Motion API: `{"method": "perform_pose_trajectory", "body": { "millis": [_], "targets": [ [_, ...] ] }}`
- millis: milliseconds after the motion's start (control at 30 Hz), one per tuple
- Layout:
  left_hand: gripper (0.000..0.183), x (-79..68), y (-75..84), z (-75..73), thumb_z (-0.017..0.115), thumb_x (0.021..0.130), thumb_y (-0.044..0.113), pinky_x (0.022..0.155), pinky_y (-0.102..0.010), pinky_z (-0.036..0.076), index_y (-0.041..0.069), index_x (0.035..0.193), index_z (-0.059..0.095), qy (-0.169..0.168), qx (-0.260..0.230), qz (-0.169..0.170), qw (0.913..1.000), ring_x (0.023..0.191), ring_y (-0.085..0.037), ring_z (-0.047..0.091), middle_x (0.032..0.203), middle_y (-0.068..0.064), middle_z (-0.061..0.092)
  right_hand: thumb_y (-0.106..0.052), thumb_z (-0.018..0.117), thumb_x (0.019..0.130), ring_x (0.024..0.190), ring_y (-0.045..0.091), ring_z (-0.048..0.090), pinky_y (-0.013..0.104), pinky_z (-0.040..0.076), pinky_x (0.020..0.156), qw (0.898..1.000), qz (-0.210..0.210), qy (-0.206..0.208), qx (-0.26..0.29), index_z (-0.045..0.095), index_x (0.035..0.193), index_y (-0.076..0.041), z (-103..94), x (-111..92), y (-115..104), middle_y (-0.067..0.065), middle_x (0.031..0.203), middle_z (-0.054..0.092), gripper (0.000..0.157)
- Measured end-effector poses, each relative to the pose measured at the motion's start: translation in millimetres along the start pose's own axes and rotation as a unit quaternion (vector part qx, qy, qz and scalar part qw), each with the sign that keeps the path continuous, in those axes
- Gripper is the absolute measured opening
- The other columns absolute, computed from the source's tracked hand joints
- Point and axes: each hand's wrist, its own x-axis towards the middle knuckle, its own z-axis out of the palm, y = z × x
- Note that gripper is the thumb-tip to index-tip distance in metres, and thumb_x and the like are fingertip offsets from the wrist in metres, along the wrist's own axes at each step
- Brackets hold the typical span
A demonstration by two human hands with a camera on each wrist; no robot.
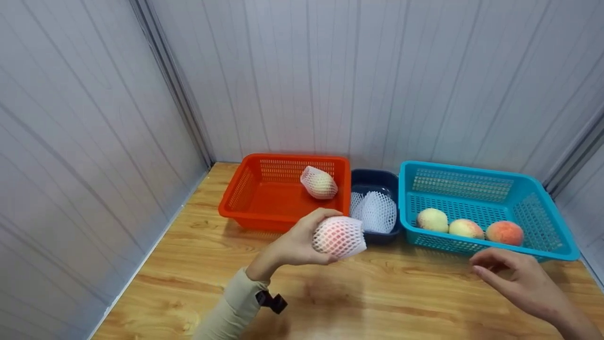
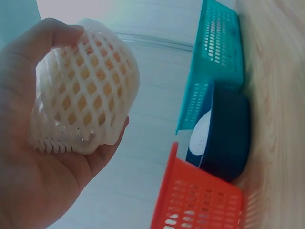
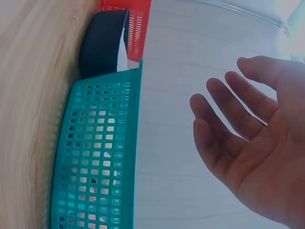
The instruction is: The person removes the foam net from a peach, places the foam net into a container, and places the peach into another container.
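Note:
My left hand (image 1: 302, 238) grips a peach in a white foam net sleeve (image 1: 339, 237), held above the table in front of the orange basket (image 1: 231, 212). In the left wrist view the thumb and fingers curl round the netted peach (image 2: 90, 90). My right hand (image 1: 524, 278) holds nothing, its fingers loosely bent, near the front rim of the blue basket (image 1: 557, 222). Inside that basket lie a pale peach (image 1: 432, 220), a yellow-pink peach (image 1: 466, 229) and a redder peach (image 1: 505, 233). Another netted peach (image 1: 319, 182) lies in the orange basket.
Between the two baskets stands a dark blue tub (image 1: 375, 175) with white foam net sleeves (image 1: 377, 212) in it. All three containers stand on a wooden table (image 1: 377, 302). Pale panelled walls (image 1: 302, 80) rise behind and at the sides.

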Motion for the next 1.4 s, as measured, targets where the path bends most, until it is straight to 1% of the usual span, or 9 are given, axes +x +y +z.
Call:
{"method": "perform_pose_trajectory", "body": {
  "millis": [233, 433, 533, 667, 833, 967, 1133, 1233, 1400],
  "targets": [
    [0.076, 6.9, -3.4, 14.7, 0.086, 0.068, 0.025, 0.091, -0.032, 0.049, 0.022, 0.134, 0.047, -0.026, 0.031, 0.031, 0.9987, 0.111, -0.015, 0.052, 0.126, 0.005, 0.052, 0.002, 0.068, 0.088, 0.074, 0.010, 0.063, 0.019, 0.051, 0.064, 0.999, -0.029, -0.013, 0.029, 0.070, 0.098, -0.017, 3.9, 14, -8, -0.007, 0.087, 0.067, 0.021],
    [0.077, 11.5, -6.2, 22.7, 0.086, 0.069, 0.028, 0.091, -0.032, 0.047, 0.026, 0.134, 0.045, -0.048, 0.037, 0.014, 0.9981, 0.112, -0.014, 0.049, 0.127, 0.007, 0.049, 0.000, 0.068, 0.088, 0.076, 0.010, 0.063, 0.019, 0.051, 0.066, 0.998, -0.051, -0.018, 0.045, 0.070, 0.099, -0.017, 15.3, 28, -21, -0.007, 0.088, 0.067, 0.020],
    [0.077, 17.6, -7.5, 29.0, 0.085, 0.071, 0.030, 0.092, -0.031, 0.047, 0.026, 0.135, 0.045, -0.056, 0.040, 0.017, 0.9975, 0.112, -0.013, 0.049, 0.127, 0.007, 0.049, 0.002, 0.068, 0.088, 0.075, 0.011, 0.063, 0.020, 0.051, 0.065, 0.997, -0.053, -0.014, 0.053, 0.069, 0.099, -0.017, 16.2, 30, -24, -0.007, 0.088, 0.068, 0.022],
    [0.075, 27.4, -11.0, 36.9, 0.085, 0.071, 0.030, 0.091, -0.030, 0.047, 0.024, 0.134, 0.046, -0.048, 0.041, 0.026, 0.9977, 0.109, -0.012, 0.050, 0.125, 0.007, 0.051, 0.001, 0.067, 0.089, 0.075, 0.012, 0.063, 0.021, 0.051, 0.064, 0.997, -0.052, -0.015, 0.053, 0.069, 0.100, -0.017, 16.0, 37, -24, -0.007, 0.089, 0.068, 0.021],
    [0.074, 31.6, -19.2, 50.0, 0.086, 0.071, 0.031, 0.092, -0.029, 0.046, 0.025, 0.133, 0.045, -0.058, 0.034, 0.004, 0.9977, 0.110, -0.011, 0.049, 0.126, 0.008, 0.050, -0.004, 0.066, 0.091, 0.076, 0.011, 0.062, 0.024, 0.053, 0.065, 0.997, -0.030, -0.047, 0.044, 0.069, 0.100, -0.017, 19.1, 39, -21, -0.010, 0.090, 0.066, 0.016],
    [0.077, 30.0, -28.7, 62.5, 0.087, 0.069, 0.024, 0.094, -0.027, 0.044, 0.023, 0.130, 0.041, -0.079, 0.076, -0.006, 0.9939, 0.110, -0.010, 0.048, 0.124, 0.006, 0.048, -0.007, 0.065, 0.093, 0.078, 0.011, 0.062, 0.025, 0.054, 0.067, 0.996, -0.014, -0.071, 0.044, 0.068, 0.101, -0.016, 25.3, 36, -19, -0.012, 0.091, 0.065, 0.013],
    [0.080, 25.0, -40.3, 75.2, 0.089, 0.065, 0.019, 0.091, -0.023, 0.044, 0.023, 0.126, 0.037, -0.097, 0.123, -0.034, 0.9871, 0.104, -0.008, 0.050, 0.120, 0.007, 0.045, -0.007, 0.065, 0.093, 0.078, 0.012, 0.062, 0.026, 0.054, 0.068, 0.995, -0.020, -0.081, 0.058, 0.068, 0.100, -0.018, 35.2, 32, -16, -0.011, 0.090, 0.065, 0.013],
    [0.081, 21.8, -45.7, 81.2, 0.090, 0.063, 0.021, 0.087, -0.022, 0.046, 0.025, 0.124, 0.036, -0.100, 0.142, -0.054, 0.9833, 0.100, -0.008, 0.052, 0.116, 0.007, 0.046, -0.009, 0.065, 0.093, 0.078, 0.012, 0.062, 0.027, 0.054, 0.068, 0.993, -0.025, -0.097, 0.066, 0.068, 0.099, -0.019, 40.3, 31, -16, -0.011, 0.090, 0.065, 0.012],
    [0.082, 27.4, -53.0, 88.3, 0.090, 0.064, 0.025, 0.083, -0.020, 0.047, 0.024, 0.125, 0.036, -0.090, 0.179, -0.054, 0.9782, 0.095, -0.007, 0.053, 0.112, 0.007, 0.047, -0.007, 0.067, 0.092, 0.078, 0.011, 0.063, 0.026, 0.054, 0.067, 0.993, -0.036, -0.098, 0.059, 0.068, 0.098, -0.020, 43.6, 33, -16, -0.011, 0.089, 0.065, 0.014]
  ]
}}
